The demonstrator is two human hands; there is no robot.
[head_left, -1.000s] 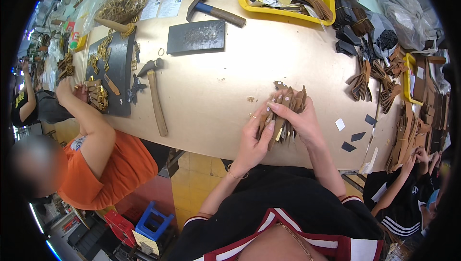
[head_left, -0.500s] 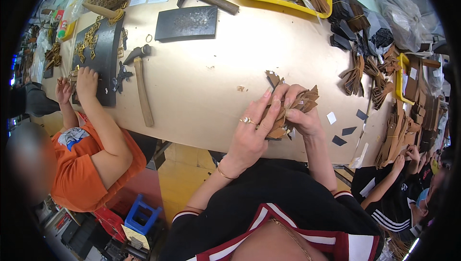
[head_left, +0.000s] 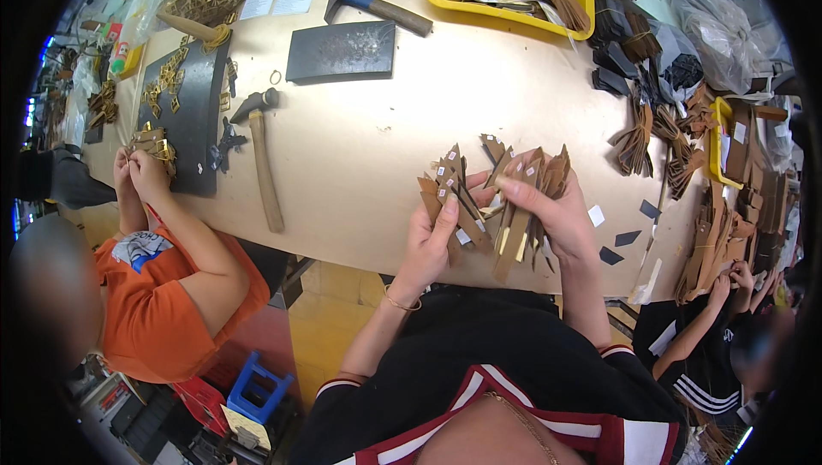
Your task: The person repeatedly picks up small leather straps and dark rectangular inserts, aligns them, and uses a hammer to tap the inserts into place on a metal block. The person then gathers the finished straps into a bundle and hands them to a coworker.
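Note:
Brown leather strips with pointed ends and small white labels are split into two fanned bunches above the table's near edge. My left hand (head_left: pixel 428 238) is closed on the left bunch of leather strips (head_left: pixel 449 178), thumb lying over the front. Around the right bunch of leather strips (head_left: pixel 519 223) my right hand (head_left: pixel 565 212) is closed, its thumb pressing the strips near their tips. Pale undersides show on some of them. The fingers behind both bunches are largely hidden. Between the hands the bunches come close together; whether they touch I cannot tell.
Beside my right hand lie dark leather scraps (head_left: pixel 628 239) and a white label (head_left: pixel 596 216). Bundled strips (head_left: pixel 638 127) line the right side. Farther off are a yellow tray (head_left: pixel 514 20), a black slab (head_left: pixel 341 52) and two hammers (head_left: pixel 265 165). A co-worker in orange (head_left: pixel 171 294) sits left.
My hands have drawn apart, and the single clump of strips is now two upright fans. The co-worker's hands at left have come together.

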